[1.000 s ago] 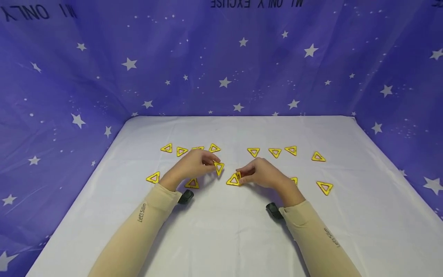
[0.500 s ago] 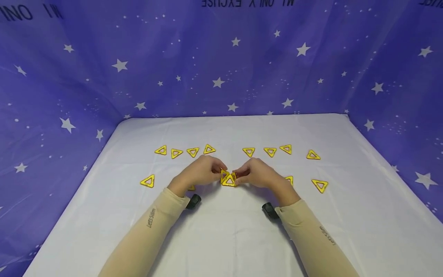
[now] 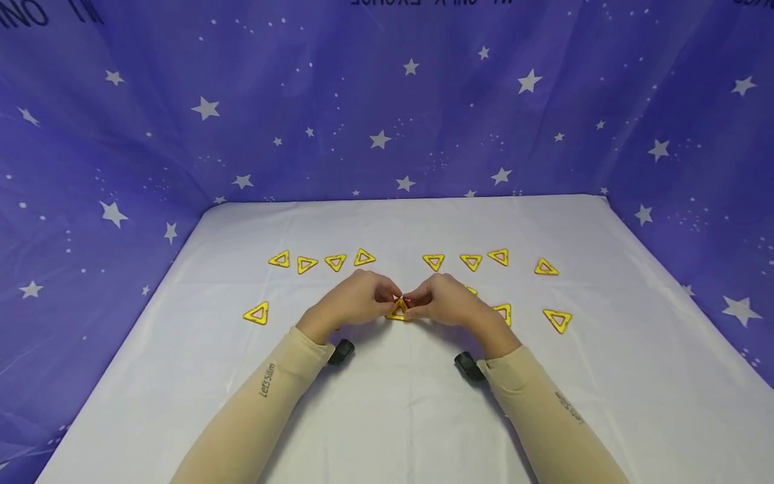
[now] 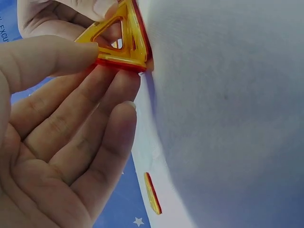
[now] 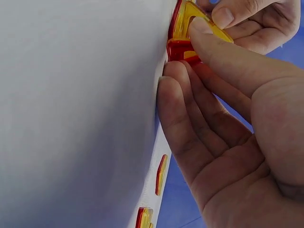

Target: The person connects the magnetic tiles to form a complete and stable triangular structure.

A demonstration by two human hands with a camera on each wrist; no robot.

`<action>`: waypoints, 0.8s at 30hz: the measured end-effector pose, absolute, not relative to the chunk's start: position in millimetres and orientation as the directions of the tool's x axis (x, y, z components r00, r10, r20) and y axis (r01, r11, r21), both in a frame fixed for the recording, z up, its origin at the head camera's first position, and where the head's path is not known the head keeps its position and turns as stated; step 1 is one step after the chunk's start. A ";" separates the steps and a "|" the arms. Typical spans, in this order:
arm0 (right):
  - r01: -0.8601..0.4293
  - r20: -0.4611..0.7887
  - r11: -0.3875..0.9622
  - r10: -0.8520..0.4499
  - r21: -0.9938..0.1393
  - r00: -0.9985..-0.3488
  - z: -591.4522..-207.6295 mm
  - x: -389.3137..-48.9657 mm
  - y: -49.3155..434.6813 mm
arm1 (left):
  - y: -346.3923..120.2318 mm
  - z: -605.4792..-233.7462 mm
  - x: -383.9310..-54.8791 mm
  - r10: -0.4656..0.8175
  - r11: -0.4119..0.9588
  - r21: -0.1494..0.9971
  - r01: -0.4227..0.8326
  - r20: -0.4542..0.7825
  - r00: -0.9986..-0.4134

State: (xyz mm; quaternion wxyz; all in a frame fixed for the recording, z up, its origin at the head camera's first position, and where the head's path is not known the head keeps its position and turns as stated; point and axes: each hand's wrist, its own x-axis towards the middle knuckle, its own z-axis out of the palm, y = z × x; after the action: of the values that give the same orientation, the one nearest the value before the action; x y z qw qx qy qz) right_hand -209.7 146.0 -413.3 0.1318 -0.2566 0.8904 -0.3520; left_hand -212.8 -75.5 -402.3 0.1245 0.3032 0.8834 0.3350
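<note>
In the head view my left hand (image 3: 361, 297) and right hand (image 3: 444, 299) meet over the middle of the table, fingertips nearly touching. Between them, yellow triangular magnetic tiles (image 3: 398, 318) with red edges lean together into a small pyramid shape. My left thumb and fingers pinch one upright tile (image 4: 124, 62) by its side, as the left wrist view shows. From the other side my right thumb and fingers pinch an adjoining tile (image 5: 179, 32). Fingers hide part of the joined tiles.
More triangular tiles lie flat on the white table (image 3: 405, 417): a back row including one left tile (image 3: 280, 259) and one right tile (image 3: 546, 267), plus nearer ones such as the left tile (image 3: 256, 313) and right tile (image 3: 557, 320). A starry purple curtain (image 3: 387, 101) surrounds the table.
My left hand has moved right, bringing its tile against those at my right hand. The tiles, separate before, now lean together. The head view has shifted slightly.
</note>
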 end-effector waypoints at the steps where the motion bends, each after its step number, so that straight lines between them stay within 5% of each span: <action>1: -0.364 -0.056 0.622 -0.550 -0.693 -0.833 -412.9 -209.9 145.5 | -75.9 -402.2 -212.9 0.621 0.590 0.666 0.455 -0.014 -0.784; 12: -0.345 -0.066 0.644 -0.525 -0.683 -0.849 -411.3 -210.4 143.7 | -85.7 -397.5 -214.1 0.612 0.597 0.670 0.441 -0.026 -0.790; 18: -0.369 -0.045 0.642 -0.533 -0.672 -0.845 -406.0 -213.6 153.9 | -82.5 -403.2 -214.8 0.692 0.597 0.590 0.544 -0.037 -0.721; 24: -0.246 -0.079 0.652 -0.427 -0.718 -0.901 -390.1 -215.0 188.9 | -79.7 -408.4 -214.3 0.719 0.591 0.543 0.596 -0.021 -0.694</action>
State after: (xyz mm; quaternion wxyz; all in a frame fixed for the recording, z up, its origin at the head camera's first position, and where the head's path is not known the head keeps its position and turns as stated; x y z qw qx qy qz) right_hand -215.0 188.9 -390.1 0.1212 -0.1869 0.9006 -0.3732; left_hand -214.3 -79.7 -408.4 0.1201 0.3722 0.8839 0.2565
